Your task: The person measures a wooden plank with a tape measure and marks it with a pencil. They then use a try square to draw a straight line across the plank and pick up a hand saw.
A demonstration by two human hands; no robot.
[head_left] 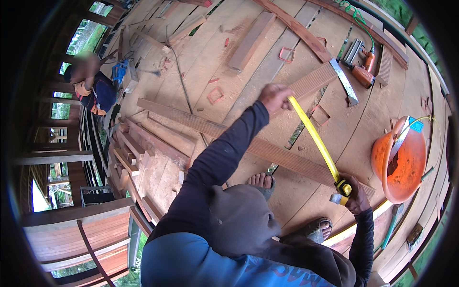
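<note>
A yellow tape measure blade (pixel 313 131) is pulled out in a slant between my two hands. My left hand (pixel 276 99) is closed on the blade's free end. My right hand (pixel 356 193) wraps round the black and yellow tape measure case (pixel 343 187). A pale, blunt piece with a yellow band (pixel 338 199) shows beside the case; I cannot tell what it is. Under the blade, a long brown plank (pixel 287 154) lies across the floorboards, in front of my sandalled feet. Near my left hand lies a wide grooved board (pixel 311 82).
An orange bucket (pixel 404 165) with tools in it stands at right. Beyond lie a metal square (pixel 345 82) and an orange nail gun (pixel 364 74) on a green hose (pixel 361 21). Stacked timber (pixel 131 153) lies at left. Another person (pixel 91 86) crouches near a blue power tool (pixel 119 71).
</note>
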